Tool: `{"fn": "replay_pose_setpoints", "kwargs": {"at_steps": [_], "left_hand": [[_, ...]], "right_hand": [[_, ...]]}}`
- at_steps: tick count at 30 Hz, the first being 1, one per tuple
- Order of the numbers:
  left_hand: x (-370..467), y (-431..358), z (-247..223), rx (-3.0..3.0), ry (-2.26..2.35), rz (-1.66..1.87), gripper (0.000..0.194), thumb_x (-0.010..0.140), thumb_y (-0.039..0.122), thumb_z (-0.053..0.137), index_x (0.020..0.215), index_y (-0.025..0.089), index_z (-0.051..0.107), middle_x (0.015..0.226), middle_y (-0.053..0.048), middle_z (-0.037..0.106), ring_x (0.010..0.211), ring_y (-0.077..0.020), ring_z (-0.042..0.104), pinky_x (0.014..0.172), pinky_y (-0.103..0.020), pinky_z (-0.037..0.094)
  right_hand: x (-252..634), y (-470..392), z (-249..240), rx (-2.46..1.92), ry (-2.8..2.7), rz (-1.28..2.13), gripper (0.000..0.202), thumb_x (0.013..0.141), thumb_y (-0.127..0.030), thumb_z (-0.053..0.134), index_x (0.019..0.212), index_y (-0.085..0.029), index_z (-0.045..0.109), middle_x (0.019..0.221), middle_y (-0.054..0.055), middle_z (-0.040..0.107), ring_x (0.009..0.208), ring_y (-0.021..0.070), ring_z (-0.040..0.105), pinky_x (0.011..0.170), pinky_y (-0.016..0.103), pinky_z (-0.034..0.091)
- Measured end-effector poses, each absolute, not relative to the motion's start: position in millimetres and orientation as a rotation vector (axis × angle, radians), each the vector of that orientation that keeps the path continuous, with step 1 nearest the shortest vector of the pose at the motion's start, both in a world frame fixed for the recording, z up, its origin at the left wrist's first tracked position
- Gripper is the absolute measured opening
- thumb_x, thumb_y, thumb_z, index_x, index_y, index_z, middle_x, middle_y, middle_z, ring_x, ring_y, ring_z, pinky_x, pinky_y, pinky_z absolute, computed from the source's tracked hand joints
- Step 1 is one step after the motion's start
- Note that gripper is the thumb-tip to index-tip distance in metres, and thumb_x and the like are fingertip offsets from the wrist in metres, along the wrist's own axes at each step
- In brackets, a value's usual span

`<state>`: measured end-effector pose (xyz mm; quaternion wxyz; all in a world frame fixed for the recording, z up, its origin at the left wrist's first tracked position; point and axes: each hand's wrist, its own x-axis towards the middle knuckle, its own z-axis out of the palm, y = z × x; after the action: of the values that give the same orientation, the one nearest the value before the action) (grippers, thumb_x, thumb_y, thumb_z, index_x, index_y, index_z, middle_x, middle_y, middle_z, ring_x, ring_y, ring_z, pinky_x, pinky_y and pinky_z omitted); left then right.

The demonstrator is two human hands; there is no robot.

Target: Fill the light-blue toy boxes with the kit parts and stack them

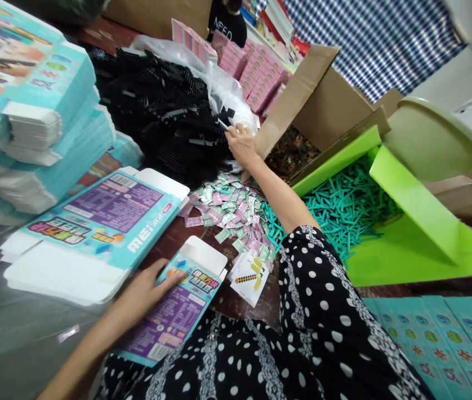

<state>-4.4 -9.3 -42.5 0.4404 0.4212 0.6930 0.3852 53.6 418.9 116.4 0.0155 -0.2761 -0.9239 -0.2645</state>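
My left hand (152, 289) grips a teal and purple carton (177, 311), thumb on its printed face. One white end flap of this carton stands open at the top. My right hand (241, 143) reaches forward to the edge of a heap of black plastic pieces (156, 111). Its fingers are closed, and a thin pale strip (222, 123) shows at the fingertips; I cannot make out what it is. Below that arm lie many small pink and green sachets (227, 208). A white card (250, 278) with a pixel-style pickaxe print rests beside the held carton.
Stacks of flat teal cartons (69, 128) rise on the left. An open cardboard box (327, 111) and a green bin (419, 222) of teal sticks (344, 200) stand right. Teal boxes (436, 333) line the lower right. Pink boxes (256, 72) and a person (227, 25) are behind.
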Motion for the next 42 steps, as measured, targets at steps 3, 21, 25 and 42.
{"fn": "replay_pose_setpoints", "kwargs": {"at_steps": [3, 21, 25, 42], "left_hand": [[-5, -10, -41, 1.030, 1.729, 0.987, 0.059, 0.079, 0.083, 0.073, 0.092, 0.026, 0.078, 0.091, -0.013, 0.083, 0.093, -0.0419, 0.081, 0.079, -0.047, 0.065], [2, -19, 5, 1.129, 1.997, 0.912, 0.062, 0.079, 0.086, 0.057, 0.090, 0.026, 0.066, 0.087, -0.009, 0.079, 0.087, -0.0384, 0.074, 0.080, -0.043, 0.052], [19, -20, 38, 1.193, 2.028, 1.034, 0.055, 0.082, 0.081, 0.059, 0.083, 0.026, 0.061, 0.076, -0.006, 0.069, 0.078, -0.0312, 0.067, 0.071, -0.038, 0.043], [63, -27, 39, 1.138, 1.821, 1.412, 0.046, 0.094, 0.066, 0.073, 0.093, 0.020, 0.063, 0.090, -0.004, 0.069, 0.084, -0.0207, 0.061, 0.077, -0.035, 0.047]], "right_hand": [[49, 425, 107, -0.830, -2.884, -0.797, 0.047, 0.115, -0.009, 0.032, 0.138, -0.006, 0.073, 0.147, 0.023, 0.069, 0.150, 0.0374, 0.053, 0.124, 0.057, 0.044], [205, 269, 132, -0.845, -1.942, 1.104, 0.065, 0.084, -0.067, 0.088, 0.129, -0.025, 0.067, 0.098, 0.003, 0.077, 0.095, 0.0221, 0.074, 0.089, 0.038, 0.066], [221, 201, 110, -0.886, -1.723, 1.516, 0.069, 0.062, -0.068, 0.101, 0.106, -0.026, 0.068, 0.099, 0.004, 0.075, 0.095, 0.0226, 0.074, 0.080, 0.036, 0.067], [269, 162, 132, -0.652, -2.792, 0.686, 0.022, 0.097, -0.040, 0.082, 0.091, -0.021, 0.075, 0.114, 0.008, 0.073, 0.112, 0.0259, 0.063, 0.108, 0.043, 0.050]]}}
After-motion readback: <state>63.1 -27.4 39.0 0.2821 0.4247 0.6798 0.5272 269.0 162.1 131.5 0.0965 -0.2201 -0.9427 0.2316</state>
